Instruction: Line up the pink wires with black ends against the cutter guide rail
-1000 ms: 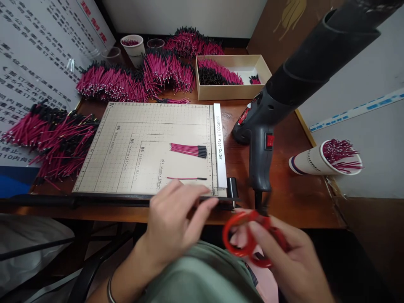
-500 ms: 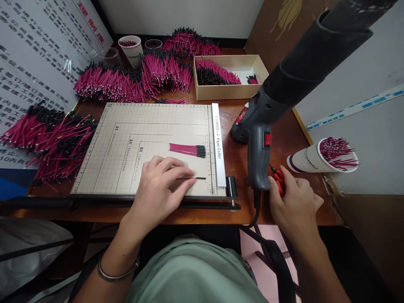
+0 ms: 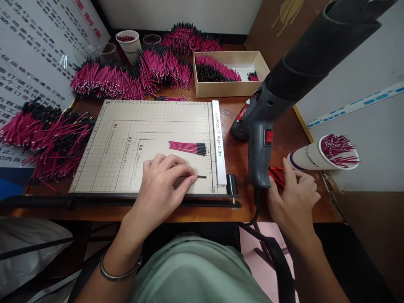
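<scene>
My left hand [image 3: 166, 181] rests over the paper cutter board [image 3: 126, 143], thumb and forefinger pinching a thin wire whose black end [image 3: 202, 176] points right. Just beyond the fingers, a neat row of pink wires with black ends [image 3: 187, 147] lies flat on the board. On the right, my right hand [image 3: 293, 189] is at a red-handled tool [image 3: 277, 176], perhaps pliers or cutters, on the table. Its thumb and forefinger are spread apart around the red handles. The tool's head is mostly hidden behind the heat gun [image 3: 260, 155].
A paper cup of pink wires [image 3: 304, 159] lies tilted at right. An open box [image 3: 230, 89] holds more wires at the back. Large wire heaps [image 3: 107, 82] line the back and left [image 3: 47, 139]. The cutter's black arm [image 3: 110, 202] runs along the front edge.
The view has shifted slightly. My right thumb and forefinger are wider apart, and the red handles show more between them. My left hand keeps its pinch on the wire.
</scene>
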`<move>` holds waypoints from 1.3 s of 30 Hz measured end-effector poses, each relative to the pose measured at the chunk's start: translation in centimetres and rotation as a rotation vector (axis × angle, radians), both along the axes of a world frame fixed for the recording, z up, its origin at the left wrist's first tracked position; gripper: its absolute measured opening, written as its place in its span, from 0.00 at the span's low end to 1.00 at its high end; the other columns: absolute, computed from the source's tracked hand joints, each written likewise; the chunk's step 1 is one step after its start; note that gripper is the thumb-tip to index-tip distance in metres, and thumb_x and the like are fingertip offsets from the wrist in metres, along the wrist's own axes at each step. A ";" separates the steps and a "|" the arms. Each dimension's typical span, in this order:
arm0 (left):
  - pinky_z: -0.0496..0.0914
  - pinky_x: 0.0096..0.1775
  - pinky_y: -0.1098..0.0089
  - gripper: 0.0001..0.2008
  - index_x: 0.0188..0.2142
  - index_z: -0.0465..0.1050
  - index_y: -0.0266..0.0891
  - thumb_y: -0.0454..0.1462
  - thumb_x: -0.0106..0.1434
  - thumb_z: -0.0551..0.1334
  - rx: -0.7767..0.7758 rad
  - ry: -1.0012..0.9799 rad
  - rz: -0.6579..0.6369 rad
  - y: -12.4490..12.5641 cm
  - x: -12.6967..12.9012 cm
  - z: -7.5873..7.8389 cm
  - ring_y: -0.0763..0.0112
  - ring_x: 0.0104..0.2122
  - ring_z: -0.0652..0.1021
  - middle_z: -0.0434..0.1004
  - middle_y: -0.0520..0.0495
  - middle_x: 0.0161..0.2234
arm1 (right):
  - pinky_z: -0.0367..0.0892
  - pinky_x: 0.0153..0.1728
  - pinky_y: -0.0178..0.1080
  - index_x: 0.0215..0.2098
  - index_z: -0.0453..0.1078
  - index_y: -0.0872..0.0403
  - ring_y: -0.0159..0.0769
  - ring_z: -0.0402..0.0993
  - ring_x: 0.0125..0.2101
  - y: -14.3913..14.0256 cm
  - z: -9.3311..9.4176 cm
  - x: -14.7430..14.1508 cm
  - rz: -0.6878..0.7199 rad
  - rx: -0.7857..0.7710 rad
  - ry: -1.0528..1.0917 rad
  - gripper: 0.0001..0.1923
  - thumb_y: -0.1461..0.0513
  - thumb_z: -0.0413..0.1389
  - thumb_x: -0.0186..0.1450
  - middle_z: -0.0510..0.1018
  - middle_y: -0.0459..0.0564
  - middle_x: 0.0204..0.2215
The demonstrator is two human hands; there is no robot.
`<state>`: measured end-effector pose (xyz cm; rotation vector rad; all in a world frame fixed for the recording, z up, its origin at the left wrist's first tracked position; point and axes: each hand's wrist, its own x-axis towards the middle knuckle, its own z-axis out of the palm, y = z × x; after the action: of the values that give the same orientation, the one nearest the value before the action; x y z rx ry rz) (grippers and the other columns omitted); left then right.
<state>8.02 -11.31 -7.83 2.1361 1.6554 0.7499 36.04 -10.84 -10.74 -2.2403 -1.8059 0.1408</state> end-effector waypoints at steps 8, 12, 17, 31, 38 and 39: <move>0.55 0.42 0.61 0.05 0.36 0.78 0.44 0.36 0.68 0.64 -0.004 -0.013 0.019 0.0 0.0 -0.1 0.63 0.39 0.72 0.77 0.51 0.37 | 0.71 0.36 0.37 0.44 0.73 0.55 0.34 0.73 0.35 -1.1 4.0 -6.4 0.699 0.431 0.462 0.11 0.72 0.61 0.64 0.76 0.51 0.36; 0.55 0.41 0.62 0.04 0.36 0.78 0.44 0.36 0.69 0.64 0.025 -0.009 0.024 -0.1 0.0 -0.4 0.62 0.39 0.71 0.77 0.51 0.37 | 0.70 0.33 0.41 0.41 0.77 0.60 0.38 0.70 0.33 -0.4 4.2 -9.1 0.738 0.302 0.412 0.07 0.70 0.58 0.67 0.73 0.54 0.35; 0.55 0.42 0.62 0.03 0.36 0.78 0.43 0.37 0.68 0.65 0.039 -0.016 0.026 -0.2 0.0 -0.5 0.62 0.39 0.71 0.77 0.51 0.37 | 0.69 0.35 0.42 0.37 0.77 0.61 0.39 0.70 0.34 0.5 3.1 -9.4 0.701 0.206 0.427 0.05 0.70 0.58 0.67 0.72 0.53 0.33; 0.56 0.41 0.61 0.03 0.37 0.79 0.46 0.37 0.68 0.66 0.060 -0.160 -0.050 -0.3 -0.4 -0.3 0.67 0.38 0.74 0.82 0.56 0.37 | 0.67 0.36 0.42 0.37 0.74 0.60 0.37 0.69 0.35 0.9 3.3 -9.1 0.780 0.253 0.474 0.06 0.68 0.55 0.71 0.73 0.52 0.33; 0.64 0.40 0.63 0.04 0.37 0.81 0.45 0.33 0.66 0.68 0.115 -0.381 -0.050 -0.9 -0.4 0.1 0.72 0.32 0.74 0.82 0.56 0.31 | 0.67 0.33 0.31 0.41 0.75 0.58 0.26 0.69 0.33 0.4 3.8 -9.9 0.719 0.267 0.859 0.06 0.70 0.61 0.66 0.75 0.46 0.33; 0.65 0.40 0.64 0.05 0.37 0.81 0.45 0.33 0.66 0.68 0.112 -0.410 -0.056 -0.9 -0.4 0.2 0.73 0.32 0.75 0.82 0.57 0.30 | 0.67 0.33 0.29 0.40 0.75 0.57 0.24 0.69 0.32 0.4 3.9 -10.0 0.697 0.256 0.906 0.05 0.71 0.61 0.66 0.75 0.45 0.33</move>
<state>7.66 -12.21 -7.67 1.9234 1.3595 1.1936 25.99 -10.48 -6.87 -0.9929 -1.7840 0.8340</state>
